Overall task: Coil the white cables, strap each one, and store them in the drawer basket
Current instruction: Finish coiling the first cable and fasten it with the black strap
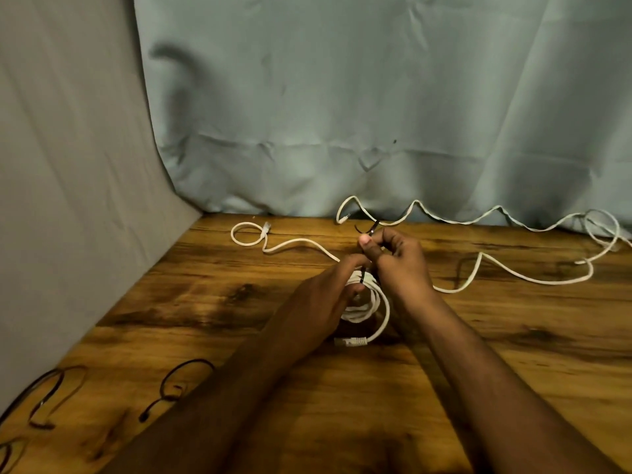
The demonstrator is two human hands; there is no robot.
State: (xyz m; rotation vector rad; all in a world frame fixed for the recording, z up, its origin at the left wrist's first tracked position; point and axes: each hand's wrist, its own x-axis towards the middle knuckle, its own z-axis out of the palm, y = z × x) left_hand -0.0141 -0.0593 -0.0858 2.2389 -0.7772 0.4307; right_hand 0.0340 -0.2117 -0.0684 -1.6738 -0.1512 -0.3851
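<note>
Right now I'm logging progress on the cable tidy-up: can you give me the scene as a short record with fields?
surface: wooden table
coiled cable: white coil under both hands
left hand: grips the coil
right hand: pinches the black strap
loose cables: one at left, one at right, uncoiled
spare straps: near left edge
drawer basket: not in view

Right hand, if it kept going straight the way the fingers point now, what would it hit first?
The right hand, pinching the black strap, points away toward the back. Next in line looks like the loose white cable lying along the table's far edge, then the curtain. Depth is hard to judge.
</note>
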